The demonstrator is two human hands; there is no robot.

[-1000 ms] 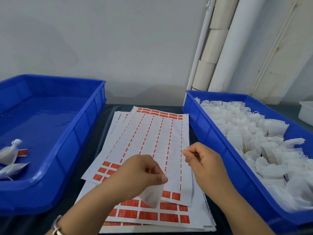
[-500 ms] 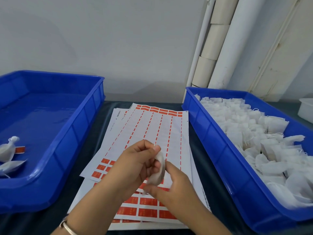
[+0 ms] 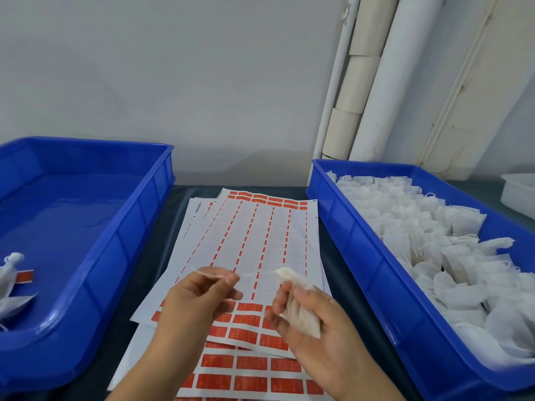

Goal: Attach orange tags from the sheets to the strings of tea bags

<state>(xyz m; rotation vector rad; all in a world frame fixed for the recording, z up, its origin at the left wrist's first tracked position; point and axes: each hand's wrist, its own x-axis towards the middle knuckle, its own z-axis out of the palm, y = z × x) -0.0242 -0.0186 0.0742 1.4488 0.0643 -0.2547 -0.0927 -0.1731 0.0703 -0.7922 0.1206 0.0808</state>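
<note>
Dark tabletop lies under our hands, tag sheets spread beneath them. Our right hand grips a tea bag; our left hand pinches its string, drawn out leftward. We judge the string is being readied; next we must peel an orange tag just below. Motion blur hides the string's middle.
</note>
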